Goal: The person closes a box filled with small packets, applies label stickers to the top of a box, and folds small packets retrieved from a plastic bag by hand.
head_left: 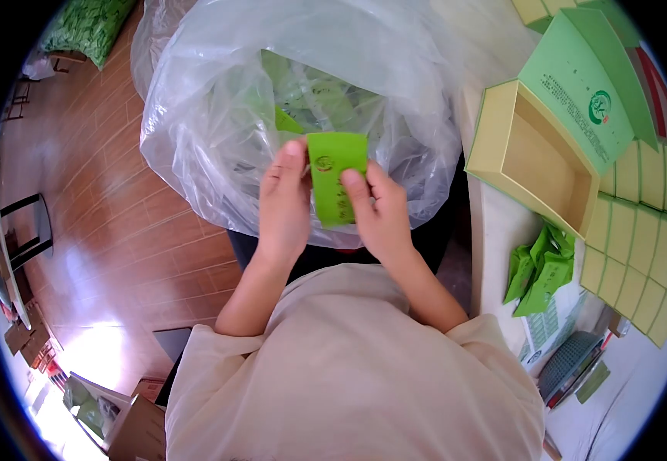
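Note:
A flat green packet with dark printing is held upright in front of my chest. My right hand pinches it, thumb lying across the printed front and fingers behind. At its left edge is my left hand, thumb up and fingers curled, partly hidden behind the packet. Just beyond both hands, a large clear plastic bag gapes open, with more green packets inside.
To the right, an open green-lidded box stands on a white table. Near it lie several green packets and stacked cream-and-green boxes. A full green bag is at the far left, above the brown tiled floor.

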Demonstrator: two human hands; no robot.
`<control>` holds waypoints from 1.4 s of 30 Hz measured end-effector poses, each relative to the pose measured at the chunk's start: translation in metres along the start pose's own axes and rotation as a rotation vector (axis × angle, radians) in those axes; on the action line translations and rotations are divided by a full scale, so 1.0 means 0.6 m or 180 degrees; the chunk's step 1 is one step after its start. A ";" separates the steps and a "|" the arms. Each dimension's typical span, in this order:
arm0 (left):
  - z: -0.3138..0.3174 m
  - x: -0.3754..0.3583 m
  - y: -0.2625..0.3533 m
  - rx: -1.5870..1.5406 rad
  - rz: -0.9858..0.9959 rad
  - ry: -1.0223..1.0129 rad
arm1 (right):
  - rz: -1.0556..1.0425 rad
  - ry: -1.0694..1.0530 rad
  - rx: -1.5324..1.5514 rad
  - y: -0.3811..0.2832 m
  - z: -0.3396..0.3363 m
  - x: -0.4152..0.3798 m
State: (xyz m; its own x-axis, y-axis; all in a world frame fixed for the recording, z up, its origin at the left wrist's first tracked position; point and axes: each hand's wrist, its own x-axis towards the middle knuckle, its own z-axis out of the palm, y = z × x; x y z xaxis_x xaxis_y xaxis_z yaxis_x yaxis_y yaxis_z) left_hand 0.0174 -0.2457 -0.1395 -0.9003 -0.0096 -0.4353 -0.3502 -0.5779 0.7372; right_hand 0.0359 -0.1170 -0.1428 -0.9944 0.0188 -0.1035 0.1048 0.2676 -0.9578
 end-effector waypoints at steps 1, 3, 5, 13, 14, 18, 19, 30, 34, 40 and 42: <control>-0.006 0.006 0.003 0.0005 0.0228 -0.0064 | 0.0458 -0.0171 0.0454 -0.006 -0.012 -0.002; -0.016 0.011 0.009 0.0167 0.0393 -0.0091 | 0.0937 -0.0150 0.1212 -0.001 -0.018 0.004; -0.002 0.009 0.005 0.0481 0.0237 -0.0358 | 0.1700 -0.0257 0.2331 -0.007 -0.025 0.011; 0.004 0.000 -0.023 0.0706 -0.0462 -0.0791 | 0.1104 -0.0496 0.1160 0.016 0.005 -0.008; 0.008 -0.001 -0.025 0.0561 -0.0313 -0.0500 | 0.1101 -0.0509 0.1156 0.011 0.008 -0.015; 0.014 0.005 -0.017 0.0071 0.0407 0.0495 | 0.0392 -0.0130 0.0970 -0.004 0.008 -0.038; 0.017 0.006 -0.010 -0.0090 0.0514 0.0720 | -0.0249 -0.0064 0.0397 -0.005 0.003 -0.041; 0.011 0.010 -0.001 -0.1021 0.0359 0.0776 | -0.1234 0.0397 -0.0150 -0.006 0.013 -0.046; -0.022 0.017 -0.023 -0.2007 0.0279 -0.0355 | -0.1542 0.0473 -0.0242 0.002 0.024 -0.044; -0.016 0.003 -0.027 -0.1197 0.0703 -0.0046 | -0.1850 0.0485 -0.0362 -0.010 0.031 -0.043; -0.020 0.008 -0.022 -0.1319 0.0741 -0.0052 | -0.1347 0.0352 -0.0055 -0.011 0.031 -0.045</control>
State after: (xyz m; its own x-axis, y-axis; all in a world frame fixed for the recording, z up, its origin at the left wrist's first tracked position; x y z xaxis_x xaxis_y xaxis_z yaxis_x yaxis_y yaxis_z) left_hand 0.0211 -0.2479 -0.1576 -0.9477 -0.1665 -0.2722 -0.0090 -0.8387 0.5445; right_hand 0.0621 -0.1374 -0.1387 -0.9449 0.0069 0.3273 -0.3113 0.2901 -0.9049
